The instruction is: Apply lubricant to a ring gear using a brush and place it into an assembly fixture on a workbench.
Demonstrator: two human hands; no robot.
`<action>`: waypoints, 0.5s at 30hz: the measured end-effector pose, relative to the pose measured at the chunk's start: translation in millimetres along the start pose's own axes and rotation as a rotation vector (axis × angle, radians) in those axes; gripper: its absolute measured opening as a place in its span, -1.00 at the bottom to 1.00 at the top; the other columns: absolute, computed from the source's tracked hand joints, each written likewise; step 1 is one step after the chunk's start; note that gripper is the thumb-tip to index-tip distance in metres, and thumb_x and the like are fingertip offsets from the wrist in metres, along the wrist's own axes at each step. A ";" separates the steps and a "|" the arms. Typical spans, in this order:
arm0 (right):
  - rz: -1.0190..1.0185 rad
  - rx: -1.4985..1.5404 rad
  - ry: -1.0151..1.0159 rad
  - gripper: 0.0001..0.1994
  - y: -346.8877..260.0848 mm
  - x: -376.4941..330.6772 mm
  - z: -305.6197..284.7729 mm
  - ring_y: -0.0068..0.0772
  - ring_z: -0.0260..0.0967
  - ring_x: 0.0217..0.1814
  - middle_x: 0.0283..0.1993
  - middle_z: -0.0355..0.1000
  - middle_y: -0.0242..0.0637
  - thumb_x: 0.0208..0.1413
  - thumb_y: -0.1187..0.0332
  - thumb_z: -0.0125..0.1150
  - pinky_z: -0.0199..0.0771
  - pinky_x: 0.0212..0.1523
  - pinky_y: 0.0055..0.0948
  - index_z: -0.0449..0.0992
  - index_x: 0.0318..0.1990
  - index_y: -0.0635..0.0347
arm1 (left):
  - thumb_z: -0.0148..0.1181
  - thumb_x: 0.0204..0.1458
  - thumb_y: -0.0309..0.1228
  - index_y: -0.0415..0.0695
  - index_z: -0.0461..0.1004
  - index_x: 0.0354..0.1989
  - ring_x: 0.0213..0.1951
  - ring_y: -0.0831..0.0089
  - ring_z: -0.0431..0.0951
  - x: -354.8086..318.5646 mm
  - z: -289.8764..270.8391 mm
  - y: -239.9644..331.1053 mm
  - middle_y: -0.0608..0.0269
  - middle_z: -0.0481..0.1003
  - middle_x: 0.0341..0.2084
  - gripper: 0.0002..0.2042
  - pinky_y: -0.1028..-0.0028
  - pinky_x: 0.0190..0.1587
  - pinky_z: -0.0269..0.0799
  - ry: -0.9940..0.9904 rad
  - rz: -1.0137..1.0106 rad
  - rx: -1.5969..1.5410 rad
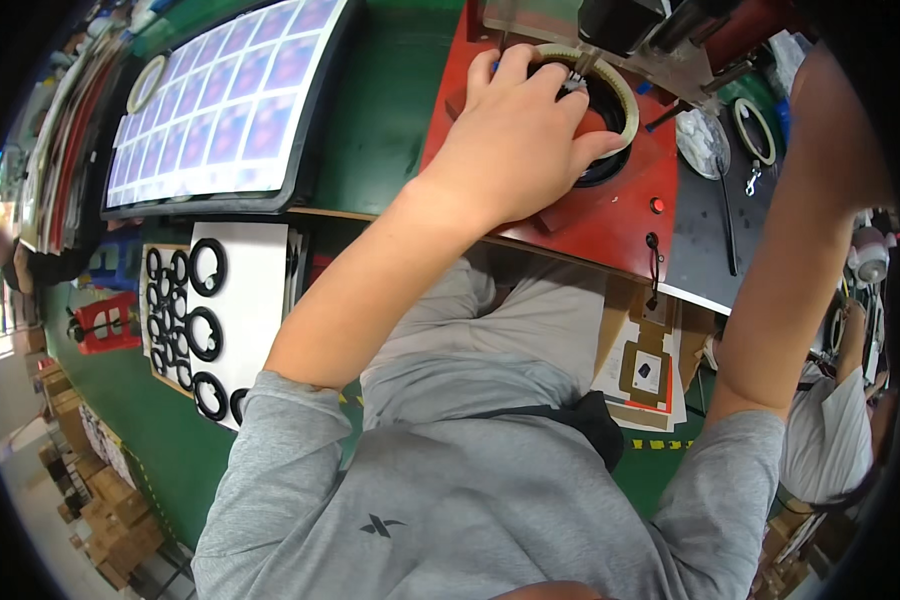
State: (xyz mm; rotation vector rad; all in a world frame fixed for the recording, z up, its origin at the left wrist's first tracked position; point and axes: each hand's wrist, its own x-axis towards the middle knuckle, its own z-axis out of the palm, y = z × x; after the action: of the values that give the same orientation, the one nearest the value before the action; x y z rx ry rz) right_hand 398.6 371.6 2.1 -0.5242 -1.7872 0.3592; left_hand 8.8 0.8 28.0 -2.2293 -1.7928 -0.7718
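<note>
One red base (600,235) is bearing one pale ring (629,105) and one red button (657,205), and one white board (257,290) four black rings (221,268).

1 black-framed panel (202,105) and 1 red machine base (615,225) were borne by the green bench (370,120); 1 dish (703,145) and 1 black rod (728,218) were carried by a dark grey board (698,250).

Bare left forearm (375,275) extended diagonally across the near edge of the green-topped bench (370,150). Left hand (520,130): palm downward, fingers spread and curved, thumb apart. Bare right forearm (785,260) raised toward the upper right; its hand is out of clear view.
</note>
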 end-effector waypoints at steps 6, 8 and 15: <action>-0.055 -0.083 0.062 -0.77 -338.7 -68.7 76.8 -0.25 0.46 0.23 0.09 0.55 -0.08 0.34 0.56 0.15 0.41 0.31 -0.27 0.53 0.10 0.44 | 0.30 0.24 -0.32 -0.13 0.59 0.12 0.26 0.02 0.40 -36.1 -32.1 -24.8 0.08 0.54 0.15 -0.69 0.15 0.34 0.28 0.176 -0.011 -0.414; -0.052 -0.083 0.084 -0.77 -378.6 -76.2 122.4 -0.24 0.46 0.24 0.10 0.55 -0.06 0.35 0.57 0.14 0.41 0.33 -0.26 0.53 0.10 0.45 | 0.28 0.26 -0.37 -0.17 0.60 0.06 0.13 0.14 0.53 -53.7 -25.6 -40.8 0.11 0.58 0.08 -0.74 0.24 0.26 0.38 0.238 -0.174 -0.433; 0.296 -0.892 -0.665 -0.63 -354.1 -155.9 96.6 0.11 0.06 0.58 0.42 0.35 -0.14 0.44 0.26 0.10 -0.02 0.53 0.05 0.51 0.28 0.18 | 0.24 0.34 -0.31 -0.31 0.47 0.22 0.11 0.28 0.55 -88.6 19.7 -52.4 -0.01 0.53 0.08 -0.61 0.31 0.23 0.43 0.215 -0.595 -0.931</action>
State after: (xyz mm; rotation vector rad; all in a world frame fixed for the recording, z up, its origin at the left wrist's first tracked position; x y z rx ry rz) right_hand 281.7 -9.1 23.6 -1.4303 -2.4928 -0.1205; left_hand -47.7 -52.9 -42.1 -1.8220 -2.2825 -2.2419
